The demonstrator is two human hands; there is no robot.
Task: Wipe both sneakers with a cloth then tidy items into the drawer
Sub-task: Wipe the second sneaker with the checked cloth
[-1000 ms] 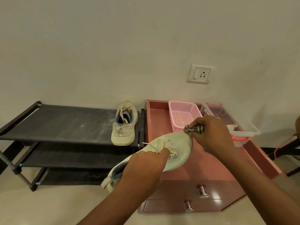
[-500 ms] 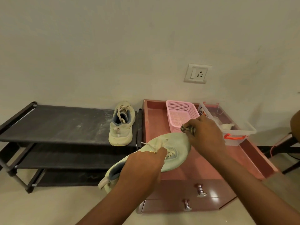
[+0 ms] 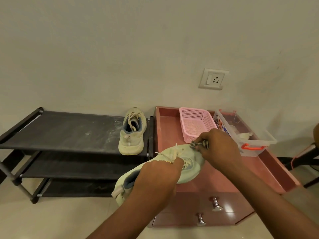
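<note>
My left hand grips a pale green sneaker by its middle, holding it in the air over the front left of the pink drawer unit. My right hand holds a bunched striped cloth against the sneaker's toe. The second pale sneaker stands on the top shelf of the black shoe rack, toe pointing at the wall. Two drawers with metal knobs are closed at the front of the unit.
A pink mesh basket and a clear plastic box with an orange latch sit at the back of the unit's top. A wall socket is above them. A dark stand with a red cable is at the right edge.
My right hand with the cloth has shifted slightly over the sneaker's toe. The view has drifted a little; the left hand's grip is unchanged.
</note>
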